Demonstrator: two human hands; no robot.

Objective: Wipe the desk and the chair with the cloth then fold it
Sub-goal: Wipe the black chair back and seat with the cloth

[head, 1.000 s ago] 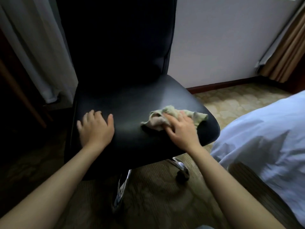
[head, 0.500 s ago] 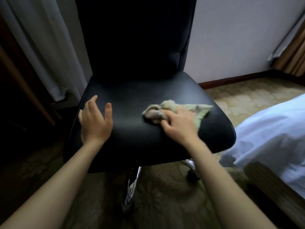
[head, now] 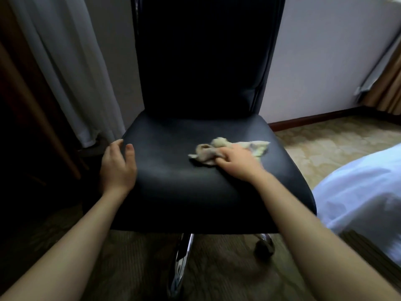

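A black leather chair with a tall backrest stands in front of me. A crumpled pale greenish-beige cloth lies on the right half of the seat. My right hand presses down on the cloth with its fingers curled into it. My left hand rests on the seat's left edge, fingers wrapped over the rim and thumb on top. No desk is in view.
A white curtain hangs left of the chair, with dark wooden furniture beside it. A bed with white sheets is at the right. The chair's chrome base and caster sit on patterned carpet. A white wall is behind.
My right hand has bunched the cloth tighter on the seat. My left hand has slid from the seat top to grip the left edge. The view has shifted, bringing the chair nearer the centre.
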